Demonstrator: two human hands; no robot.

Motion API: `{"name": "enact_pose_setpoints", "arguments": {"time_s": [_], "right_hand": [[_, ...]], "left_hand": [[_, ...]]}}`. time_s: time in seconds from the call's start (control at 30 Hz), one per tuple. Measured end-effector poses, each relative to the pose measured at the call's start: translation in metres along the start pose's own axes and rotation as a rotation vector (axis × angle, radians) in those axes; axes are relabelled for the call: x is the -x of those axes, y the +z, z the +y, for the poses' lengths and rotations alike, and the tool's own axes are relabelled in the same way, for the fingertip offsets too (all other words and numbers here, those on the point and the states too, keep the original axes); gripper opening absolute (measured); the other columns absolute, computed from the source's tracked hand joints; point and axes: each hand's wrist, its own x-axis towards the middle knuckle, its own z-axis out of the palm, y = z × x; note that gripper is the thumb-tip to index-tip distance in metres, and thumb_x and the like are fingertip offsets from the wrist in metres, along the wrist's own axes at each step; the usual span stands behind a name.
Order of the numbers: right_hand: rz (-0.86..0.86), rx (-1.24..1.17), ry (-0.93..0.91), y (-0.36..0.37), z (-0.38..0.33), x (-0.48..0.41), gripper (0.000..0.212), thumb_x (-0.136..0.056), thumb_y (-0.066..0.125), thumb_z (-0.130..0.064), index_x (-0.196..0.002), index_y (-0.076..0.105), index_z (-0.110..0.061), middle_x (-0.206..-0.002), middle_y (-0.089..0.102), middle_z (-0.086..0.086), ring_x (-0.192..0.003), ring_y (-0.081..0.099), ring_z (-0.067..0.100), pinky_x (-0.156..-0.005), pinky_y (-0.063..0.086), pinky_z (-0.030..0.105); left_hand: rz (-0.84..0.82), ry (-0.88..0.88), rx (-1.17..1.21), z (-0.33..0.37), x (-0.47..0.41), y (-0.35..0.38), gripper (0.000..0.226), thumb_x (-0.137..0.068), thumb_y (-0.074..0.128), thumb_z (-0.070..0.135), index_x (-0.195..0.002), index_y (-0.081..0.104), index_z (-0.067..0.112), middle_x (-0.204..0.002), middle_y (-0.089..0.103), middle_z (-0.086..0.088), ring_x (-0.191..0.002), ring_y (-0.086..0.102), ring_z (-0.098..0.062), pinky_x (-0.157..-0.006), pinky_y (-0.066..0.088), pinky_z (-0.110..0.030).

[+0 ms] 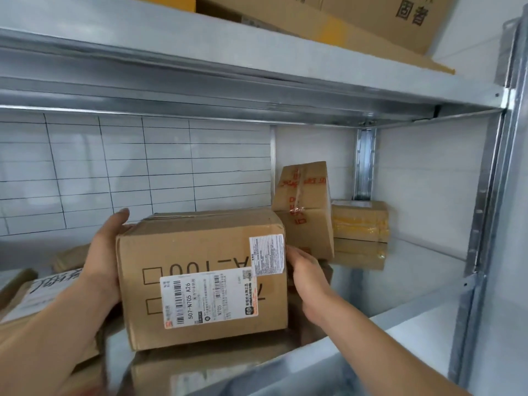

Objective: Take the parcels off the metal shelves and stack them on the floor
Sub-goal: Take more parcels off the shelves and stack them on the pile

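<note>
1. The left hand (105, 252) lies flat on the left side of a brown box (200, 250). Its fingers look straight, and its thumb points up by the top back corner.
2. The right hand (307, 270) presses flat on the right side of the box. Its fingertips are hidden behind the box edge.
3. So the box is squeezed between two flat hands, with no fingers curled round it.
4. The box is plain cardboard with brown tape along the top. A big white label (208, 298) with bar codes sits on the front, and a small label (267, 254) is by the top right corner. Black print on the front is upside down.
5. Both bare arms reach up from the bottom of the view, one on each side.
6. The box is at the front of the metal shelf (414, 284), just above another box (200, 364). It is hard to tell if they touch.
7. At the back of the shelf, a box with red writing (303, 210) leans. Beside it, in the corner, is a box with yellow tape (360, 221).
8. More boxes (34, 295) lie on the left.
9. The upper shelf (200, 52) holds big cardboard boxes (371, 18).
</note>
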Motion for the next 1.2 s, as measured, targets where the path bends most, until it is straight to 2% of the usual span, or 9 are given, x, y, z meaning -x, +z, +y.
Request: {"name": "enact_pose_setpoints", "arguments": {"time_s": [0.1,0.3,0.4,0.5,0.67,0.83,0.9,1.0,1.2], "right_hand": [[0.02,0.046,0.038,0.007,0.001,-0.005,0.037,-0.107,0.047,-0.037,-0.083,0.074,-0.033,-0.074,0.076,-0.015,-0.094,0.067,0.014,-0.09,0.044,0.035],[0.024,0.08,0.021,0.019,-0.001,-0.004,0.033,-0.104,0.052,-0.041,-0.092,0.078,-0.024,-0.094,0.08,0.0,-0.102,0.069,0.023,-0.091,0.049,0.036],[0.009,0.119,0.043,0.028,-0.005,-0.003,0.034,-0.104,0.052,-0.041,-0.09,0.075,-0.02,-0.091,0.078,0.001,-0.095,0.07,0.021,-0.081,0.049,0.035],[-0.132,0.189,0.029,0.039,-0.003,0.0,0.029,-0.103,0.056,-0.036,-0.104,0.078,-0.018,-0.099,0.08,0.004,-0.096,0.074,0.024,-0.084,0.057,0.04],[0.3,0.662,-0.644,0.009,-0.016,-0.013,0.038,-0.091,0.073,-0.021,-0.129,0.071,-0.02,-0.133,0.066,-0.002,-0.117,0.061,0.016,-0.103,0.048,0.032],[0.485,0.969,-0.528,-0.056,-0.035,-0.055,0.069,-0.092,0.071,-0.038,-0.154,0.042,-0.031,-0.169,0.023,0.007,-0.155,0.02,0.031,-0.123,0.025,0.057],[0.418,0.893,-0.402,-0.073,-0.034,-0.069,0.071,-0.091,0.063,-0.052,-0.155,0.04,-0.035,-0.169,0.026,0.007,-0.156,0.021,0.03,-0.122,0.027,0.059],[0.306,0.77,-0.382,-0.088,-0.026,-0.076,0.08,-0.084,0.054,-0.073,-0.155,0.038,-0.04,-0.163,0.04,0.003,-0.152,0.034,0.029,-0.118,0.038,0.056],[0.149,0.707,-0.464,-0.109,-0.024,-0.091,0.068,-0.096,0.066,-0.041,-0.157,0.036,-0.036,-0.161,0.042,-0.007,-0.147,0.041,0.016,-0.115,0.034,0.033]], "left_hand": [[0.04,0.063,-0.019,0.007,-0.007,-0.002,0.036,-0.094,0.051,0.049,-0.076,0.056,0.017,-0.057,0.064,-0.002,-0.042,0.06,-0.017,-0.055,0.045,-0.027],[0.122,0.125,-0.177,0.037,-0.015,-0.007,0.019,-0.089,0.064,0.036,-0.085,0.063,0.017,-0.108,0.069,-0.007,-0.082,0.063,-0.022,-0.073,0.05,-0.035],[0.177,0.467,-0.738,0.053,-0.005,0.001,0.016,-0.087,0.07,0.036,-0.091,0.067,0.021,-0.103,0.069,0.0,-0.097,0.06,-0.022,-0.084,0.046,-0.035],[-0.027,0.738,-1.194,0.057,0.023,0.033,0.033,-0.084,0.068,0.052,-0.107,0.063,0.029,-0.11,0.059,0.016,-0.103,0.053,-0.011,-0.088,0.04,-0.033],[-0.167,0.81,-1.795,0.022,0.028,0.061,0.03,-0.084,0.065,0.048,-0.111,0.057,0.038,-0.105,0.06,0.013,-0.089,0.05,-0.01,-0.071,0.039,-0.029],[-0.35,1.173,-1.322,-0.02,0.036,0.099,0.019,-0.082,0.059,0.027,-0.093,0.069,0.015,-0.098,0.067,0.001,-0.089,0.064,-0.02,-0.073,0.053,-0.032],[-0.448,0.986,-1.152,-0.036,0.031,0.135,0.024,-0.089,0.058,0.027,-0.107,0.069,0.015,-0.11,0.066,0.003,-0.101,0.062,-0.014,-0.086,0.051,-0.026],[-0.391,0.405,-0.897,-0.056,0.007,0.187,0.022,-0.094,0.059,0.024,-0.116,0.061,0.028,-0.108,0.062,0.011,-0.096,0.058,-0.003,-0.073,0.043,-0.014],[-0.168,0.032,-0.484,-0.109,-0.054,0.219,0.027,-0.091,0.064,0.017,-0.116,0.054,0.017,-0.108,0.067,-0.004,-0.094,0.062,-0.016,-0.07,0.048,-0.028]]}}
